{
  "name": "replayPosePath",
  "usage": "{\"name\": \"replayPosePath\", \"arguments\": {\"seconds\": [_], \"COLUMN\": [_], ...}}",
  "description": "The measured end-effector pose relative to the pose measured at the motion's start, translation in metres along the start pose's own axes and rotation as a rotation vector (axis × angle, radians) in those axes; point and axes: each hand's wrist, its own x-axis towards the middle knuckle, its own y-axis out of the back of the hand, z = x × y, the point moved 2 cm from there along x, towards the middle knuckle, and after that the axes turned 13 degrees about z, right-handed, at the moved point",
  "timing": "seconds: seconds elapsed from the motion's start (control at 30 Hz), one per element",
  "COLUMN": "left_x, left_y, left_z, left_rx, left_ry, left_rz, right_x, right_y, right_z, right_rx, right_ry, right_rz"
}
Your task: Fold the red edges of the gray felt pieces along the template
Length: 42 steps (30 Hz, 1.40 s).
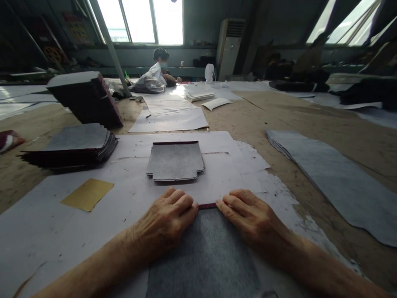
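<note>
A grey sheet (206, 256) lies on white paper at the front, its far edge folded over in a narrow dark red strip. My left hand (170, 215) pinches the left end of that strip, fingers curled together. At the strip's right end, my right hand (248, 213) grips in the same way, its fingers bent. Both thumbs are mostly hidden. Just beyond the hands sits a small stack of grey cut pieces (175, 161) with a dark red far edge.
Dark stacked pieces (74, 145) and a taller leaning stack (85, 99) stand at the left. A yellow square (88, 194) lies nearer. Long grey sheets (335, 178) are at the right. A masked person (161, 62) sits across the table.
</note>
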Motion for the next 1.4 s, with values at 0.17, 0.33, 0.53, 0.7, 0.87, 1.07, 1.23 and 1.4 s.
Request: {"name": "replayPosePath", "arguments": {"seconds": [0.17, 0.33, 0.53, 0.7, 0.87, 1.07, 1.23, 1.4], "left_x": [-0.002, -0.003, -0.004, -0.02, -0.034, -0.036, -0.038, -0.045], "left_y": [0.0, -0.003, 0.0, 0.014, 0.031, 0.032, 0.038, 0.043], "left_z": [0.001, -0.004, -0.005, -0.016, -0.022, -0.023, -0.022, -0.023], "left_rx": [-0.019, -0.054, -0.093, -0.169, -0.191, -0.122, -0.097, -0.107], "left_ry": [-0.023, 0.048, 0.05, 0.084, 0.082, 0.032, 0.03, 0.065], "left_rz": [-0.062, -0.083, -0.115, -0.058, 0.032, -0.031, -0.053, -0.034], "right_x": [0.003, 0.007, 0.021, 0.02, 0.021, 0.032, 0.047, 0.054], "right_y": [0.0, 0.0, -0.007, -0.008, -0.007, -0.013, -0.016, -0.014], "right_z": [-0.004, -0.016, -0.033, -0.036, -0.035, -0.04, -0.045, -0.046], "right_rx": [-0.085, -0.161, -0.331, -0.381, -0.372, -0.417, -0.448, -0.346], "right_ry": [0.08, 0.042, 0.05, 0.08, 0.041, 0.064, 0.062, 0.014], "right_rz": [-0.066, -0.199, -0.304, -0.33, -0.404, -0.526, -0.68, -0.735]}}
